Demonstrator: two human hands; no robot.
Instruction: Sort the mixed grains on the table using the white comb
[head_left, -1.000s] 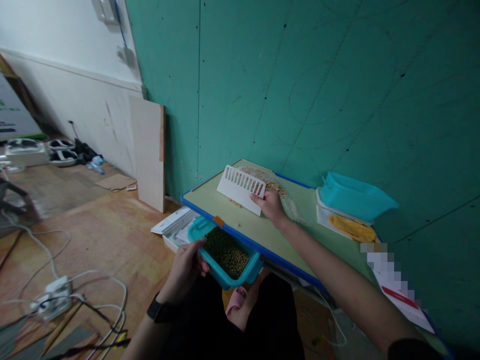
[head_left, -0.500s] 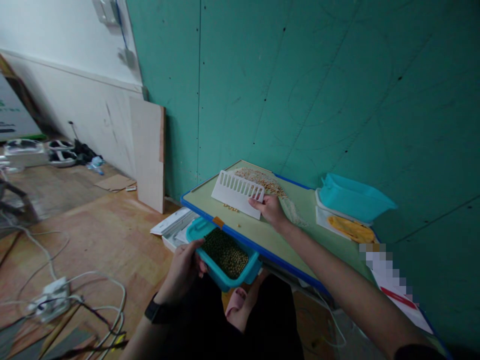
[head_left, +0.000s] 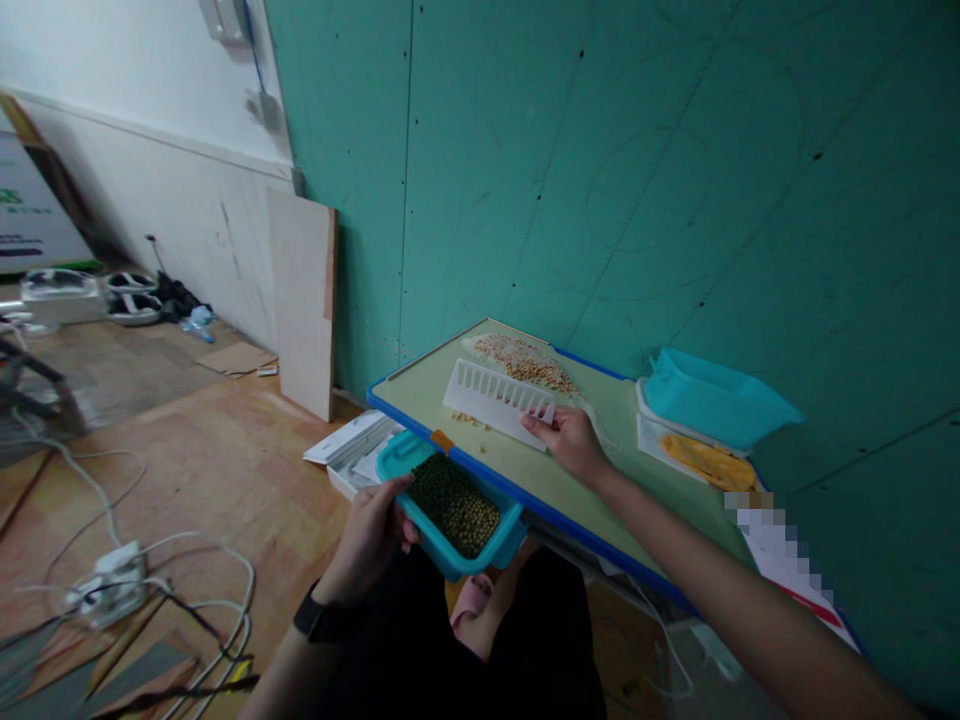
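My right hand [head_left: 574, 440] grips the right end of a white slotted scraper [head_left: 491, 408], held tilted just over the pale green tabletop [head_left: 637, 500]. Behind the scraper lies a spread of soybeans and white grains [head_left: 529, 365]. A few loose soybeans [head_left: 470, 420] sit between the scraper and the table's front edge. My left hand [head_left: 379, 525] is closed on the left rim of a blue plastic bin [head_left: 442, 553], kept below that edge. Green beans [head_left: 433, 482] and soybeans [head_left: 472, 522] fill the bin's bottom.
Another blue bin [head_left: 712, 400] and a yellow cloth [head_left: 709, 460] are at the table's right end. An open white box [head_left: 356, 450] is under the table's left corner. A power strip with cables [head_left: 112, 585] lies on the floor at left. A board [head_left: 304, 300] leans against the wall.
The scraper in my right hand has moved slightly right and back across the tabletop, toward the grain spread. My left hand stays on the bin's rim.
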